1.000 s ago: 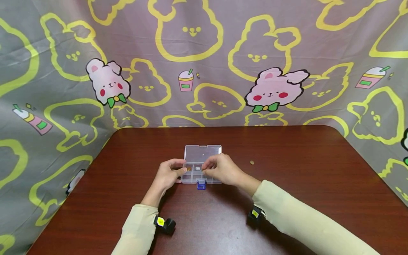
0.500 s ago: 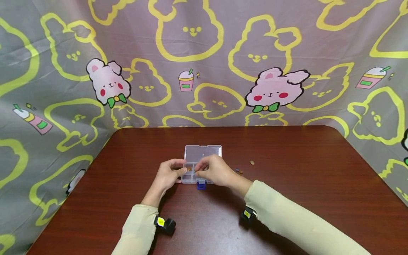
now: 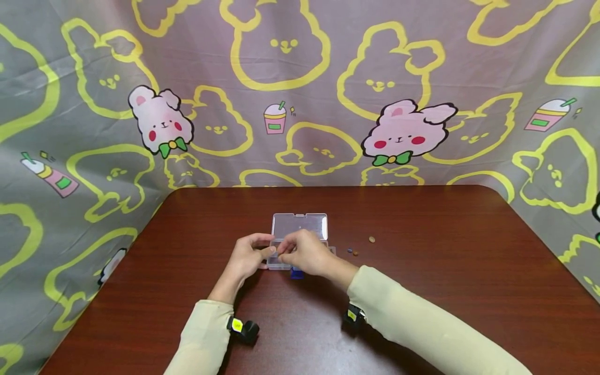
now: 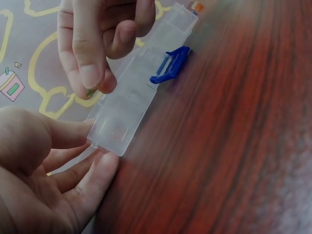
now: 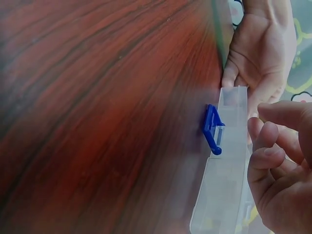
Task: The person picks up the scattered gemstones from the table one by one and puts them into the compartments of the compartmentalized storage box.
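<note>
On the left, the left hand [image 3: 247, 256] grips the left end of the clear box [image 3: 279, 266], its thumb and fingers on the end walls. Just beside its thumb, over the left part of the box, the right hand [image 3: 309, 253] pinches a small greenish piece [image 4: 91, 92] between thumb and forefinger. The lid [image 3: 297, 225] stands open on the far side; the blue latch [image 3: 297, 273] sticks out on the near side. To the right of the box, on the table [image 3: 440, 271], lie a bluish bead [image 3: 349, 250], an orange bead [image 3: 355, 253] just beside it and, farther right, a tan disc [image 3: 372, 239].
</note>
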Available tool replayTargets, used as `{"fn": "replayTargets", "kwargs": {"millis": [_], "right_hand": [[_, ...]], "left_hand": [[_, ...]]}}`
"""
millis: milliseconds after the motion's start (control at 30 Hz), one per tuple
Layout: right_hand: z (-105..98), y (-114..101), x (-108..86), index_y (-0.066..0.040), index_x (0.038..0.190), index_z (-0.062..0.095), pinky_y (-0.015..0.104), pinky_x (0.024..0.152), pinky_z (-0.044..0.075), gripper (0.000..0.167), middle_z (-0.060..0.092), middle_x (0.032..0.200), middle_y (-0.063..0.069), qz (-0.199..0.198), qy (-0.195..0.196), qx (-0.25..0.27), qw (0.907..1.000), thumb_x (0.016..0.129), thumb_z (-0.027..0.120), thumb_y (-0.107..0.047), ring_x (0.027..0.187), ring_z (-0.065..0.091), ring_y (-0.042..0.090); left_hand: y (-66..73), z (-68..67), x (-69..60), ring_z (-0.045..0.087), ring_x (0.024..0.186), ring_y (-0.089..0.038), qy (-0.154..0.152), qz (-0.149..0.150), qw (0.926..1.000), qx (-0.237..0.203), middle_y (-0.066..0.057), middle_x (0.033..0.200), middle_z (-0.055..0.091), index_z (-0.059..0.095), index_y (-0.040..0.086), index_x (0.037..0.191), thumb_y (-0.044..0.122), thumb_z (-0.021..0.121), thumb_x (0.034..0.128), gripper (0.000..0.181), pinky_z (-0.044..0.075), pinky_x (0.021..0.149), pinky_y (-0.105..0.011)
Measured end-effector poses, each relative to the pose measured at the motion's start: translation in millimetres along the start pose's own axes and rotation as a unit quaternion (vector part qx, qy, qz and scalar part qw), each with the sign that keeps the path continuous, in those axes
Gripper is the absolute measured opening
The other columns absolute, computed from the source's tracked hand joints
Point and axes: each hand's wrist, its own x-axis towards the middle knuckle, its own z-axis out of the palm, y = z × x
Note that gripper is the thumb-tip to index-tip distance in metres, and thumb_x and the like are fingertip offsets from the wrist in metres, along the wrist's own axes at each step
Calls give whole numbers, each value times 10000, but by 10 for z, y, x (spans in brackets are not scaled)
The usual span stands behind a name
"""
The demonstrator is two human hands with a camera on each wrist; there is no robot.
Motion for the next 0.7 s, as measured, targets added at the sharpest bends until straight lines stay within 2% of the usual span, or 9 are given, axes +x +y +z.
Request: {"fn": "replayTargets", "kwargs": {"millis": [433, 700], "right_hand": [[28, -41, 28, -60, 848, 739, 191, 535, 477, 49, 692, 759, -47, 39, 25, -126, 9999, 848, 789, -56, 614, 568, 28], [-8, -34, 14, -57, 862, 738, 202, 566, 494, 42, 681, 763, -47, 121, -28, -80, 9999, 852, 777, -45, 645, 586, 53]], "left_hand": [[3, 2, -2, 649, 762, -193, 33, -11, 10000, 4, -195, 1158, 681, 686, -31, 1178, -28, 705, 899, 280, 566, 536, -286], [2, 12, -8, 647, 794, -187, 27, 18, 10000, 8, -207, 1165, 681, 685, -34, 1184, -18, 705, 905, 280, 564, 535, -281]]}}
